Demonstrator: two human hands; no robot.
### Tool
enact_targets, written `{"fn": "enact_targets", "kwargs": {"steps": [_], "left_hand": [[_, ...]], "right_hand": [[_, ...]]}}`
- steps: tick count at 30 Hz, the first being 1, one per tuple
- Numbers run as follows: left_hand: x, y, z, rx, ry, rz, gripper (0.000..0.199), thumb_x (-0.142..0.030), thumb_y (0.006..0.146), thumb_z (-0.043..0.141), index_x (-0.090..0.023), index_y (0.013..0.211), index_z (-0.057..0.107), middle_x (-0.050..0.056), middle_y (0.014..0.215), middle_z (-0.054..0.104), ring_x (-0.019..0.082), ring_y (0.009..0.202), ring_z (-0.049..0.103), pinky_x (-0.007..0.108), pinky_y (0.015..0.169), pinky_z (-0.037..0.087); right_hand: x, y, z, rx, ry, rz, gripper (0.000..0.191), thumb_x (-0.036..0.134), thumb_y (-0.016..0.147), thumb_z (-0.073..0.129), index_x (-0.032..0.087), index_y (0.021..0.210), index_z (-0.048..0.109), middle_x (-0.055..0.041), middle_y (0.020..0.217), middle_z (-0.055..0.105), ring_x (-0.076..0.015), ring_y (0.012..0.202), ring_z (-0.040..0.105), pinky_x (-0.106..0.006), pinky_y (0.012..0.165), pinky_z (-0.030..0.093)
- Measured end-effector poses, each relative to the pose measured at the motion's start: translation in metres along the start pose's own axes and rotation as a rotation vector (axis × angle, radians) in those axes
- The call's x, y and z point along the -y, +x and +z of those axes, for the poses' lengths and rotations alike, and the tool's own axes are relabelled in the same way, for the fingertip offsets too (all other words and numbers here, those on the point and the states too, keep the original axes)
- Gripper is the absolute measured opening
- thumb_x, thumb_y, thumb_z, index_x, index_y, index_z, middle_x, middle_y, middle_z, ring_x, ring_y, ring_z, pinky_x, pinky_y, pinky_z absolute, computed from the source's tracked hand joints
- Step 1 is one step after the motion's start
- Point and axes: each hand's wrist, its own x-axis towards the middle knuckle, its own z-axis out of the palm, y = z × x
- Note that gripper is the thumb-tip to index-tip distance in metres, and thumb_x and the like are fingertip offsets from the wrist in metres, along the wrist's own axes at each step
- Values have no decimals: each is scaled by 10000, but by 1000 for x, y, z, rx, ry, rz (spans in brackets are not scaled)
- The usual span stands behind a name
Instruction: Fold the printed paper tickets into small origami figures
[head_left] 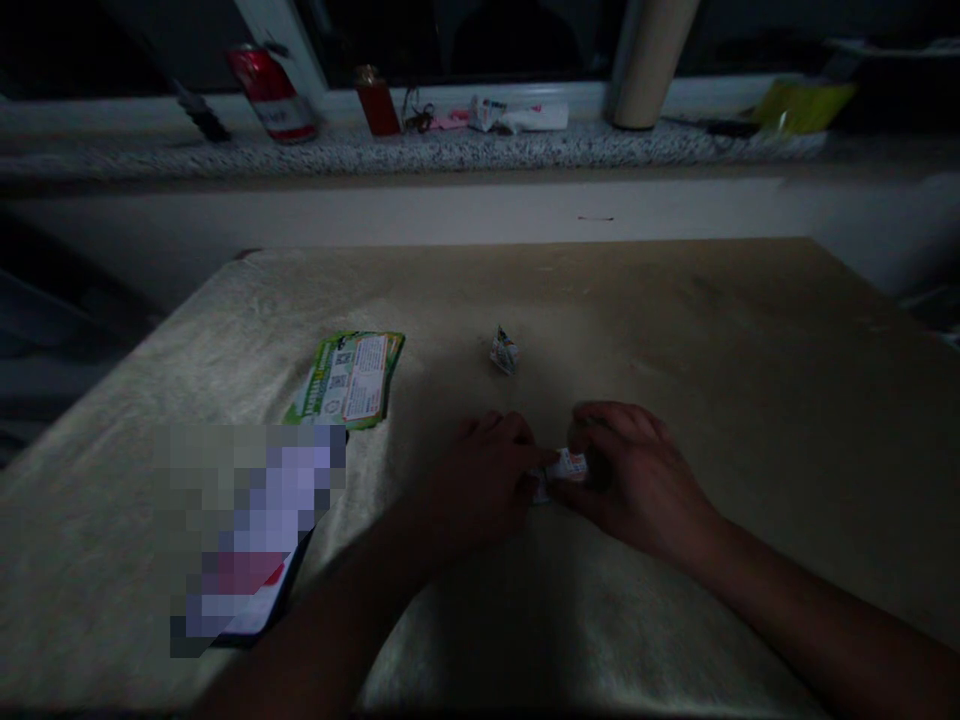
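A small folded piece of printed paper (568, 466), white with coloured marks, lies low on the table between my two hands. My left hand (487, 475) is closed at its left end, the fingertips pressed against it and partly hiding it. From the other side, the thumb and fingers of my right hand (637, 475) close around its right end. A second folded paper piece (503, 352), small and pointed at the top, stands on the table beyond my left hand. Dim light leaves the fingers dark and the paper's exact shape unclear.
Green printed packets or cards (349, 380) lie left of my hands. Nearer me is a phone (259, 560) with a blurred-out screen. On the window sill (450, 152) stand a red can (271, 92), a red bottle (377, 102), a beige cylinder (652, 65) and a yellow item (804, 105).
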Motion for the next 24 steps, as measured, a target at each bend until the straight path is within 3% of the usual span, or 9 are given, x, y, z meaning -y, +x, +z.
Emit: {"fn": "enact_targets", "kwargs": {"steps": [6, 13, 18, 24], "left_hand": [[2, -2, 1, -18, -23, 1, 383, -154, 895, 612, -300, 1236, 710, 44, 1067, 625, 249, 1067, 566, 439, 979, 404], [5, 0, 5, -67, -90, -21, 436, -142, 851, 650, -266, 1269, 645, 51, 1138, 665, 260, 1117, 574, 438, 998, 397], [-2, 7, 13, -137, -66, -134, 230, -258, 901, 673, -187, 1120, 666, 76, 1089, 690, 268, 1067, 604, 434, 986, 416], [-3, 14, 9, -131, -19, -218, 96, -284, 934, 667, -193, 933, 702, 54, 961, 702, 252, 967, 633, 406, 897, 431]], "right_hand": [[1, -2, 2, 5, 14, -10, 498, 545, 668, 858, 207, 980, 668, -136, 1263, 649, -367, 1204, 566, -543, 1049, 404], [-8, 2, 6, -39, 91, 0, 293, 373, 737, 841, 240, 943, 681, -89, 1219, 677, -329, 1188, 588, -518, 1018, 396], [-9, 2, 8, -40, 80, -12, 303, 386, 741, 837, 236, 957, 688, -97, 1233, 676, -335, 1194, 588, -519, 1022, 400], [-7, 3, 5, -11, 67, 3, 314, 371, 736, 838, 231, 977, 693, -96, 1242, 673, -333, 1208, 585, -521, 1036, 399]]}}
